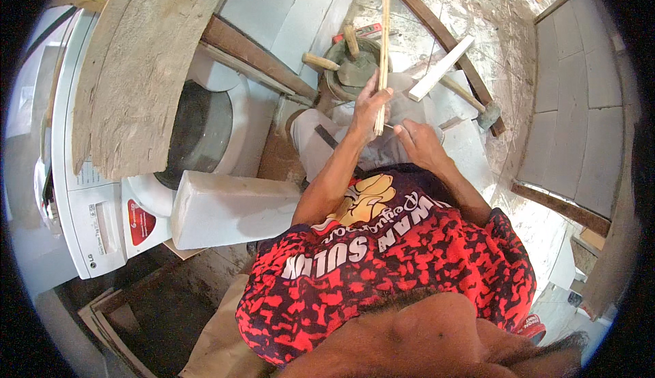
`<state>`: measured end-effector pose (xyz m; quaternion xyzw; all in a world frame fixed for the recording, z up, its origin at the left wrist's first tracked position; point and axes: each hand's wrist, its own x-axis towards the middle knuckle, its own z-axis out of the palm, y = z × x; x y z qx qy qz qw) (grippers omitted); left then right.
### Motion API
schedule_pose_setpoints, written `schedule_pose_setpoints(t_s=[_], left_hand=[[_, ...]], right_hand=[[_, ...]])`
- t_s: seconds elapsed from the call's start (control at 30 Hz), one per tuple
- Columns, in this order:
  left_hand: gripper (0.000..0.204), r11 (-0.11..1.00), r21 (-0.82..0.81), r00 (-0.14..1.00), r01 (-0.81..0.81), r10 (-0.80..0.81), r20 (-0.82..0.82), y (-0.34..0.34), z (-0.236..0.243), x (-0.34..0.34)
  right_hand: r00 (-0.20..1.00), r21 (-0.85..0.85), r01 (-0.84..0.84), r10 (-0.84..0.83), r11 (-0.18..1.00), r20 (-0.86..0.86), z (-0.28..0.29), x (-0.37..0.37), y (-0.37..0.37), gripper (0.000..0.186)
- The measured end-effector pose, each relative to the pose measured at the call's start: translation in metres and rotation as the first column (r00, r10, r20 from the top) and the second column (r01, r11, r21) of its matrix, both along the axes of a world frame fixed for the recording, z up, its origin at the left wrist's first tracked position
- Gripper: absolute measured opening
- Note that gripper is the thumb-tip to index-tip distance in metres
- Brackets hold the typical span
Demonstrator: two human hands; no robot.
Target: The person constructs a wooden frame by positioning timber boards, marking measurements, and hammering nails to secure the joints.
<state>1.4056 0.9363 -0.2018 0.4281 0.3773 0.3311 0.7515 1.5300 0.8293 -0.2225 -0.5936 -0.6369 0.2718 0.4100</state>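
My left hand (370,105) is closed round a thin, pale wooden strip (385,30), which it holds nearly upright over my lap. The strip looks like two narrow pieces laid together. My right hand (417,140) is pinched close to the strip's lower end. A short thin piece pokes out from its fingertips toward the strip, too small to name. Just beyond my hands stands a round bucket (329,83) with grey mortar and a trowel (351,45) in it. Another wooden handle (319,61) leans over its rim.
Right of the bucket lie a hammer (488,114), a pale wooden batten (443,68) and a long brown beam (437,23). A red spirit level (368,30) is behind the bucket. At left are a washing machine (102,207), a rough board (147,57) and a light block (232,207).
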Motion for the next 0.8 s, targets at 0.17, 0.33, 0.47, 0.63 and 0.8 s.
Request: schedule_pose_setpoints(t_s=[0.17,0.33,0.47,0.63,0.8], left_hand=[[0.074,1.0,0.016,1.0,0.005,-0.005,-0.006,0.0,0.001,0.003],[0.073,0.996,0.087,0.999,-0.001,0.005,-0.047,0.0,0.008,-0.004],[0.074,1.0,0.025,1.0,-0.017,0.017,0.012,-0.002,-0.004,-0.003],[0.074,0.981,0.189,0.999,-0.039,0.04,-0.006,-0.001,0.003,0.003],[0.072,0.987,0.149,0.998,-0.059,0.052,0.048,-0.003,-0.001,0.004]], right_hand=[[0.998,-0.018,0.024,-0.025,1.0,-0.062,0.003,0.01,0.009,0.042],[0.999,-0.01,0.001,0.0,1.0,0.042,0.021,-0.002,-0.003,0.041],[0.999,-0.037,0.031,-0.033,0.999,-0.041,0.011,0.015,0.011,0.039],[0.993,0.034,0.026,-0.029,0.999,0.11,0.015,0.012,-0.003,0.04],[0.985,-0.059,0.076,-0.084,0.995,-0.148,0.002,0.007,0.003,0.04]])
